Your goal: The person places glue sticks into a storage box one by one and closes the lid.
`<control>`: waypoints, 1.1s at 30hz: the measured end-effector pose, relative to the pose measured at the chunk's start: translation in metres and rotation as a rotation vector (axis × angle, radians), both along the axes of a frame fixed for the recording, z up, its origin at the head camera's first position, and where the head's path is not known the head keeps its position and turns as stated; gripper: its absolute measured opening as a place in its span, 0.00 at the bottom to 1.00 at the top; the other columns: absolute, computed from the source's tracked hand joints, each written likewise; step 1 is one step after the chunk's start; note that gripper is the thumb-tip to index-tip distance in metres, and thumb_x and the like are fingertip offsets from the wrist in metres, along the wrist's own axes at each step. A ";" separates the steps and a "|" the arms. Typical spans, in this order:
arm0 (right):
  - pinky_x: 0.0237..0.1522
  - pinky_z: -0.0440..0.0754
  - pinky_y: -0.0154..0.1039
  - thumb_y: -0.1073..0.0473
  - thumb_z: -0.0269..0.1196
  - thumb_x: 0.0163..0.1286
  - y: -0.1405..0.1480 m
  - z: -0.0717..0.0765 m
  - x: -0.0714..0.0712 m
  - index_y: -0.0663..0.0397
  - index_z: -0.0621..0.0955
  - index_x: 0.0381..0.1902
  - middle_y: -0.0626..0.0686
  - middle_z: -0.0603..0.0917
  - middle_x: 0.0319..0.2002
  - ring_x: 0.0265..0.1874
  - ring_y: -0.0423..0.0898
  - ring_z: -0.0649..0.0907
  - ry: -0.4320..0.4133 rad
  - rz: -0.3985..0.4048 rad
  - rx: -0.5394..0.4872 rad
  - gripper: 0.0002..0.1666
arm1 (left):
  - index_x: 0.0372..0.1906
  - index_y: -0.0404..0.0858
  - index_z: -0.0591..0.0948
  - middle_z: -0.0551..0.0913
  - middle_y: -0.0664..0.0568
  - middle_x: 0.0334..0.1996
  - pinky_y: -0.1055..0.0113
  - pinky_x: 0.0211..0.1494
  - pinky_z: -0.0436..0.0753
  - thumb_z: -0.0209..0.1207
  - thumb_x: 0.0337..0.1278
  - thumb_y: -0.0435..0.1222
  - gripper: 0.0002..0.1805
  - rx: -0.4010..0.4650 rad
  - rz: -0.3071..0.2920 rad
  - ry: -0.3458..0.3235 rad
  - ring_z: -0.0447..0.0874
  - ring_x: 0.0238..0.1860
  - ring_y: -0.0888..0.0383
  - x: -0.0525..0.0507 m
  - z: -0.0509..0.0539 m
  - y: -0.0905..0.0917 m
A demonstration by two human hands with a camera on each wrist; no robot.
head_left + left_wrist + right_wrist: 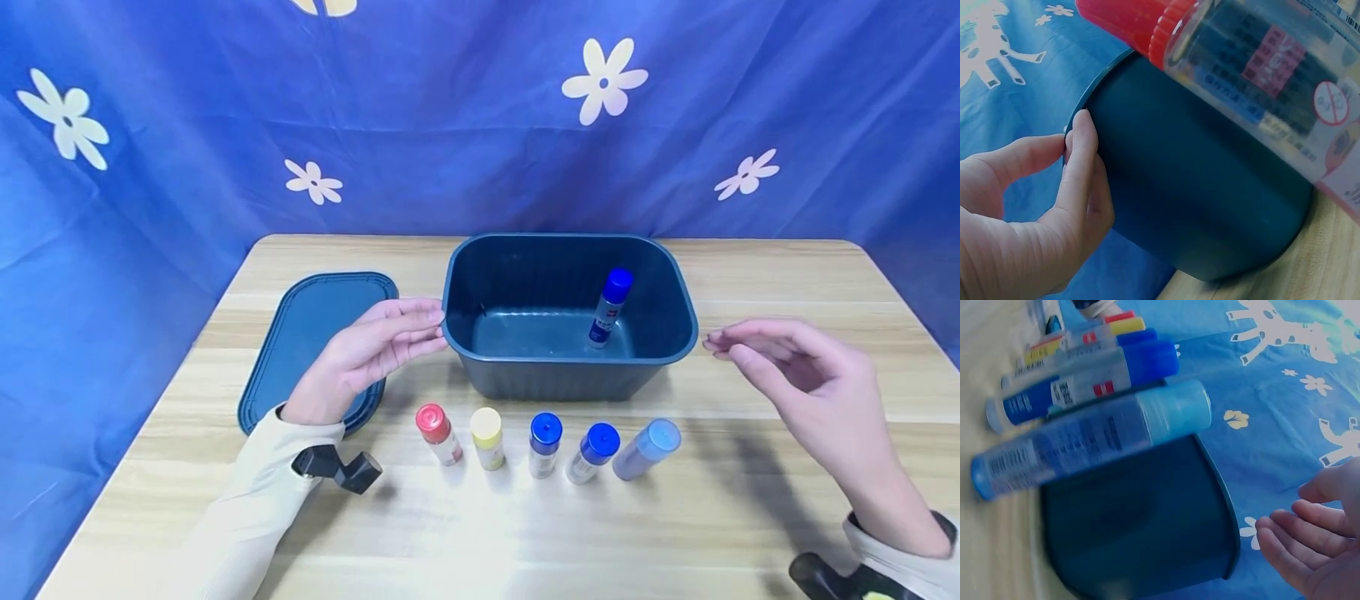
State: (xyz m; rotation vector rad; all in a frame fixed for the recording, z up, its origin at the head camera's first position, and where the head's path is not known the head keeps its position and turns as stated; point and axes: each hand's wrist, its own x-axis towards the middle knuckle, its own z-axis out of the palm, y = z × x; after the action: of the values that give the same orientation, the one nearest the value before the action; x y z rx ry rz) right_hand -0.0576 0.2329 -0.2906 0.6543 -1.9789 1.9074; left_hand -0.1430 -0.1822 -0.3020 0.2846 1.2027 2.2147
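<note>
Blue fabric [450, 125] printed with pale flowers hangs behind a wood-grained desk [480, 542]. On that desk, toward twelve o'clock, stands a dark teal bin [555, 379], upright with its mouth facing up. Inside, toward its three o'clock end, a slim tube with a blue cap [607, 308] stands tilted, its cap leaning to about one o'clock.

At the bin's nine o'clock side is the left hand [382, 342], thumb and fingers bent and close together at the rim; I cannot tell whether they pinch it or merely touch it. Just beside the three o'clock end, apart from the bin, the right hand [813, 375] holds nothing, its fingers loosely bent and its thumb apart from them.

Five more tubes stand in a row on the six o'clock side of the bin: a red-capped tube [440, 433] nearest seven o'clock, then a yellow-capped tube [487, 437], two with blue caps [544, 444], and a light-blue-capped tube [647, 448] at five o'clock.

Farther out at nine o'clock, a teal lid [315, 333] lies flat, partly hidden by the left hand and its pale sleeve [247, 500]. Each wrist wears a black device [337, 469].
</note>
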 end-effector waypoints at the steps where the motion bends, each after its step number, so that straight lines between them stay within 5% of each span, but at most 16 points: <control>1: 0.48 0.82 0.32 0.86 0.54 0.61 0.000 -0.003 0.003 0.84 0.75 0.46 0.65 0.85 0.41 0.42 0.50 0.86 -0.014 0.005 -0.005 0.14 | 0.47 0.33 0.83 0.85 0.43 0.45 0.63 0.54 0.82 0.56 0.64 0.25 0.10 -0.004 0.006 -0.006 0.85 0.48 0.52 0.000 0.000 0.000; 5: 0.47 0.83 0.33 0.84 0.51 0.64 -0.004 -0.017 0.014 0.82 0.76 0.45 0.64 0.85 0.40 0.39 0.50 0.87 -0.048 0.033 0.004 0.13 | 0.46 0.33 0.83 0.85 0.42 0.46 0.63 0.54 0.82 0.55 0.64 0.24 0.10 -0.019 0.023 -0.026 0.85 0.48 0.52 0.000 0.001 0.000; 13: 0.51 0.80 0.32 0.82 0.42 0.69 -0.005 -0.036 0.021 0.75 0.77 0.49 0.60 0.85 0.45 0.44 0.47 0.86 -0.049 0.276 0.095 0.19 | 0.46 0.34 0.83 0.86 0.44 0.44 0.64 0.54 0.82 0.55 0.64 0.23 0.10 -0.024 0.021 -0.005 0.85 0.47 0.53 -0.001 0.001 0.000; 21: 0.58 0.76 0.34 0.83 0.55 0.60 -0.008 -0.042 0.020 0.76 0.72 0.56 0.63 0.81 0.52 0.54 0.49 0.81 -0.048 0.383 0.110 0.24 | 0.46 0.34 0.83 0.86 0.44 0.44 0.63 0.53 0.82 0.55 0.64 0.24 0.10 -0.017 0.028 -0.019 0.86 0.47 0.53 0.001 0.003 0.000; 26: 0.59 0.75 0.32 0.87 0.63 0.48 -0.012 -0.040 0.019 0.74 0.72 0.57 0.62 0.80 0.53 0.55 0.48 0.80 -0.049 0.378 0.171 0.35 | 0.46 0.32 0.83 0.85 0.42 0.44 0.63 0.53 0.82 0.57 0.62 0.23 0.10 0.002 0.040 -0.064 0.86 0.47 0.52 0.000 0.004 0.001; 33: 0.60 0.73 0.30 0.79 0.69 0.52 -0.018 -0.037 0.020 0.60 0.77 0.56 0.54 0.83 0.51 0.53 0.46 0.81 -0.168 0.307 0.374 0.32 | 0.46 0.32 0.82 0.85 0.42 0.45 0.63 0.53 0.82 0.56 0.63 0.23 0.10 0.003 0.031 -0.050 0.85 0.48 0.52 0.000 0.003 0.000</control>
State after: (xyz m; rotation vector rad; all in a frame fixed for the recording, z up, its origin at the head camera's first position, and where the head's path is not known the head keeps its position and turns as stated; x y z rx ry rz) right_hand -0.0371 0.2153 -0.3276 0.9725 -2.4996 1.8156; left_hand -0.1434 -0.1819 -0.2994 0.2110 1.1847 2.2371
